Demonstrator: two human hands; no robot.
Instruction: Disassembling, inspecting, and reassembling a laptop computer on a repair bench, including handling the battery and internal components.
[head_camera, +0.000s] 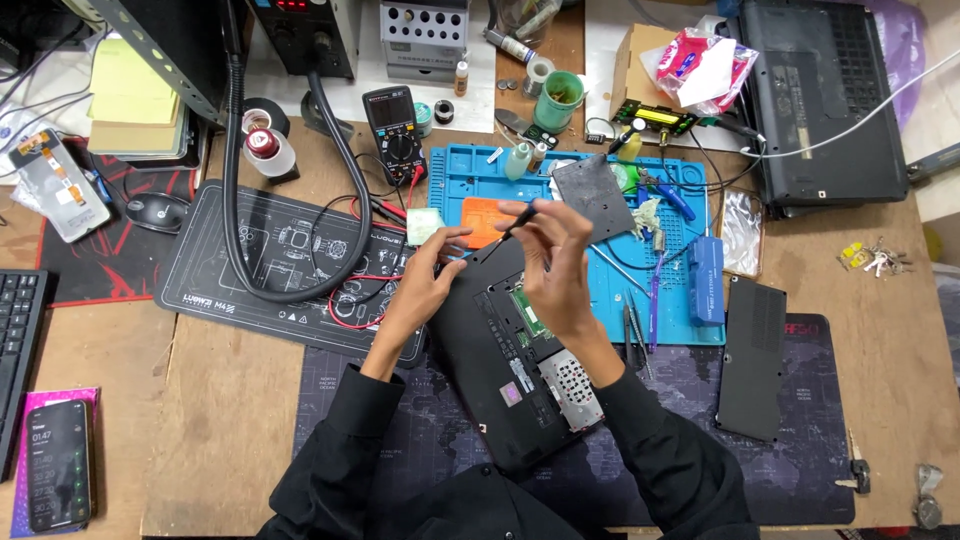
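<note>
A: On the blue mat's (690, 320) edge, why is the left hand (425, 285) lying spread on the laptop (500, 370)?
B: It's steadying it while the right hand (558, 265) is pinching a screwdriver (520, 220) above.

We note: laptop (505, 375) black w/ green board strip; far work mat (670, 300) blue; pad (482, 220) on it orange; left mat (270, 260) black w/ white line drawings; our sleeves (330, 470) black; near mat (800, 480) dark, faint map pattern.
</note>
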